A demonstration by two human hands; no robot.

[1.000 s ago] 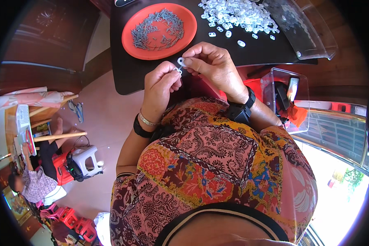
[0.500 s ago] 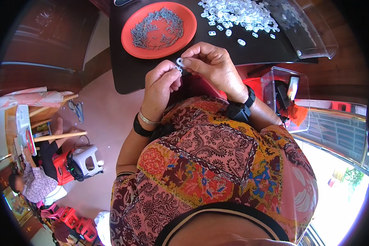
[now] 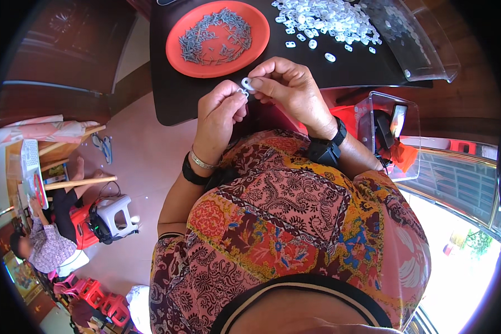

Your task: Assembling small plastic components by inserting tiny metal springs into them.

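Note:
Just in front of the dark table's edge, my two hands meet at the fingertips. My right hand (image 3: pixel 291 89) pinches a small white oval plastic piece with a hole (image 3: pixel 246 83) between thumb and fingers. My left hand (image 3: pixel 219 111) is closed, thumb on top, around a small white looped plastic piece (image 3: pixel 242 92). The two pieces touch or nearly touch; which one I cannot tell. Most of the looped piece is hidden by my left fingers.
On the dark table (image 3: pixel 178 99) stand a red plate (image 3: pixel 174 53) of grey screws (image 3: pixel 190 45), a heap of white oval pieces (image 3: pixel 323 22) and a clear plastic tray (image 3: pixel 428 53). A clear bin (image 3: pixel 367 122) is beyond my right forearm. Another person (image 3: pixel 53 245) sits at far left near stools.
The oval piece has shifted very slightly against the looped piece. Both hands keep their grips; the whole view has moved a little.

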